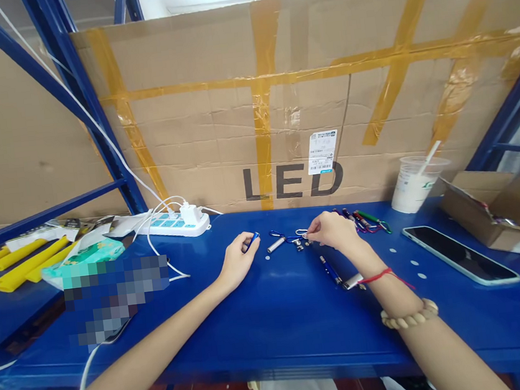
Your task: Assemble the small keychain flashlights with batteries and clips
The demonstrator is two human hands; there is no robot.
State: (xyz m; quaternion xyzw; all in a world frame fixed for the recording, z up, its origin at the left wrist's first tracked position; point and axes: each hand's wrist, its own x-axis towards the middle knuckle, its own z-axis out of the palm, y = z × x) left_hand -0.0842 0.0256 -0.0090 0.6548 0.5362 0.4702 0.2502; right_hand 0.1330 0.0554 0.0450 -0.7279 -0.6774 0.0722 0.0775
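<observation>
My left hand (236, 265) is closed around a short blue metal tube (253, 241), its end poking out past the fingers. My right hand (335, 230) pinches at the small parts to the right; what is between its fingertips is too small to make out. By those fingertips lie a silver wire clip (300, 232) and little metal pieces (299, 247). Between the hands rest a silver cylinder (276, 245) and a blue carabiner clip (277, 234). Below my right hand lie a blue pen-like tube (330, 271) and another silver cylinder (353, 281).
Behind my right hand lie several coloured tubes with carabiners (365, 220). Farther right are a phone (461, 253), a drink cup (413, 187) and an open carton (487, 213). At left are a power strip (174, 223), a tissue pack (86, 258) and yellow rolls (33, 261). Large cardboard (210, 132) stands behind.
</observation>
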